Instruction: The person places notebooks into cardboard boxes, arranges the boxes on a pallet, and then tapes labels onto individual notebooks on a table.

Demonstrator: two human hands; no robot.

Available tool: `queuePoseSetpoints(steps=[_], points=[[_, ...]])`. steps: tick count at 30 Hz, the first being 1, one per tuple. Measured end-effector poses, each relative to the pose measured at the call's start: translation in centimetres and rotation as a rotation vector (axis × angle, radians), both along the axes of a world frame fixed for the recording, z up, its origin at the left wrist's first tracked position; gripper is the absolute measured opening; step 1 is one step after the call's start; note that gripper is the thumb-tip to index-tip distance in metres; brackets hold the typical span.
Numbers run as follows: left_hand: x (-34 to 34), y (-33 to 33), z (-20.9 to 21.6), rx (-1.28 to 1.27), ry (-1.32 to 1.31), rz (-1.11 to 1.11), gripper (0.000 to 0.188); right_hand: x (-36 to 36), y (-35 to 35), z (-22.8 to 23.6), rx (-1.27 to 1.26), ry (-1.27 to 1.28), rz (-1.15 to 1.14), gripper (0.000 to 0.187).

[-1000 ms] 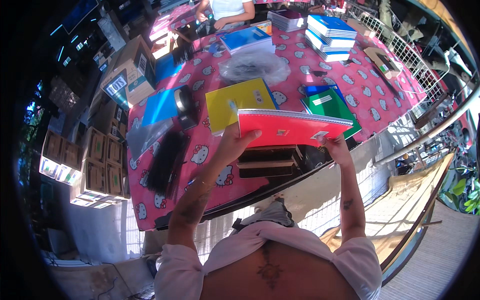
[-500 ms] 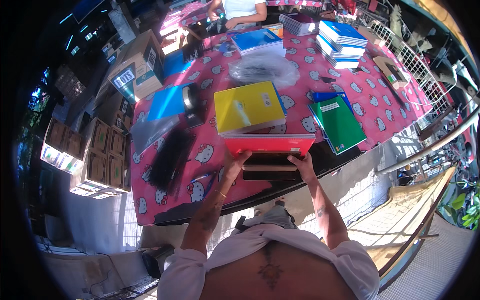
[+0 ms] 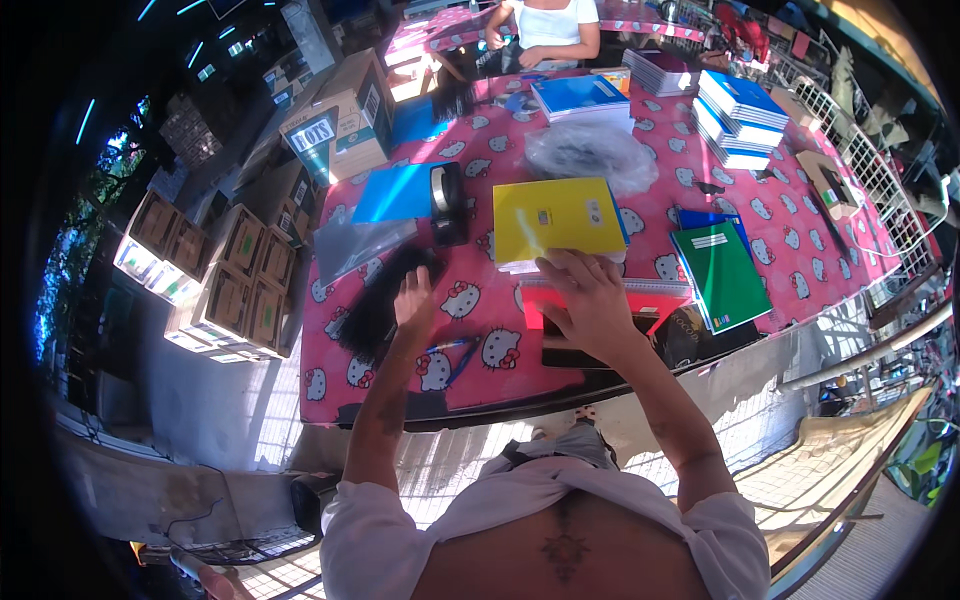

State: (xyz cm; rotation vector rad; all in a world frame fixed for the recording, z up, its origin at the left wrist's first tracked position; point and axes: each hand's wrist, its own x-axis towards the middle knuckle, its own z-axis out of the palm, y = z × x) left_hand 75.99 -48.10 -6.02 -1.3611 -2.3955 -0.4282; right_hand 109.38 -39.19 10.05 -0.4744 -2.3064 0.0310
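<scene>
My left hand [image 3: 414,300] is at the near right end of a bundle of thin black strands [image 3: 380,305], its fingers bent down into it; the fingertips are partly lost against the black. Spread fingers and thumb mark my right hand [image 3: 590,300], which lies across the red notebook [image 3: 655,297] and reaches the near edge of a stack topped by a yellow notebook [image 3: 555,215]. The red notebook stands along the table's near side, its hole-punched edge up, partly hidden by this hand. A dark block-like device [image 3: 580,356] sits below it.
Green notebook [image 3: 720,275] and blue ones lie at right. Behind are a clear plastic bag [image 3: 590,158] and blue notebook stacks [image 3: 740,115]. Pens [image 3: 460,355], a black tape-like roll [image 3: 447,205] and cartons [image 3: 345,115] are leftward. A person [image 3: 545,35] sits across the table.
Both hands have left the sides of the red notebook. My left hand has moved left to the black strands; my right has come over the notebook's top. The view has shifted left.
</scene>
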Motion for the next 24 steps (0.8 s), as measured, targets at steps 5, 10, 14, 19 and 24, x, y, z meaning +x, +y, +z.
queuePoseSetpoints(steps=[5, 10, 14, 19, 24], points=[[5.9, -0.7, 7.2, 0.273, 0.009, -0.267, 0.018, -3.1, 2.2, -3.6, -0.220, -0.167, -0.049, 0.021], [14.6, -2.0, 12.2, 0.420, -0.633, -0.501, 0.021, -3.2, 2.6, -3.5, -0.246, -0.066, -0.013, 0.013], [15.1, -0.8, 10.8, 0.546, -0.750, -0.561, 0.019, -3.4, 2.4, -3.3, -0.267, -0.043, 0.029, 0.014], [15.4, 0.0, 10.7, 0.501, -0.708, -0.537, 0.015, -3.4, 2.7, -3.2, -0.289, -0.038, 0.021, 0.014], [14.5, 0.6, 10.4, 0.473, -0.709, -0.490, 0.012, -3.4, 2.7, -3.1, -0.265, -0.038, 0.028, 0.014]])
